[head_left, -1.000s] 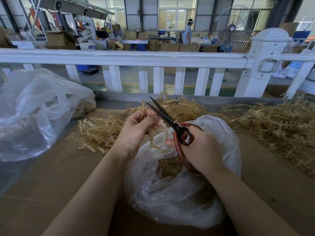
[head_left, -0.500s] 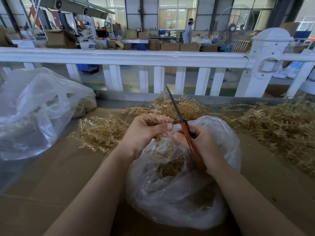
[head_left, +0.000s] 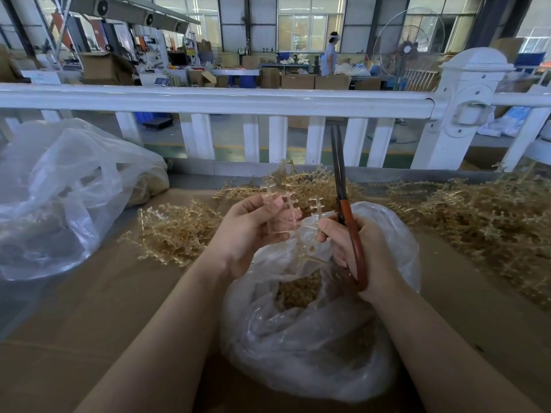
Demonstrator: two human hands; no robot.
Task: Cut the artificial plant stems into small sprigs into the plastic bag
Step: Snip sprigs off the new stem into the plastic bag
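While the left hand (head_left: 253, 231) pinches a stem (head_left: 290, 210) and the right hand (head_left: 354, 248) grips closed scissors (head_left: 343, 204), sprigs could miss the bag (head_left: 313, 353)

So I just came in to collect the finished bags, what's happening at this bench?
A person is snipping artificial plant stems into sprigs. The left hand holds a pale stem over the open plastic bag, which already holds cut sprigs. The right hand grips red-handled scissors, blades closed and pointing up, not cutting. Heaps of uncut stems lie around on the cardboard-covered table, and another bag sits to the left.
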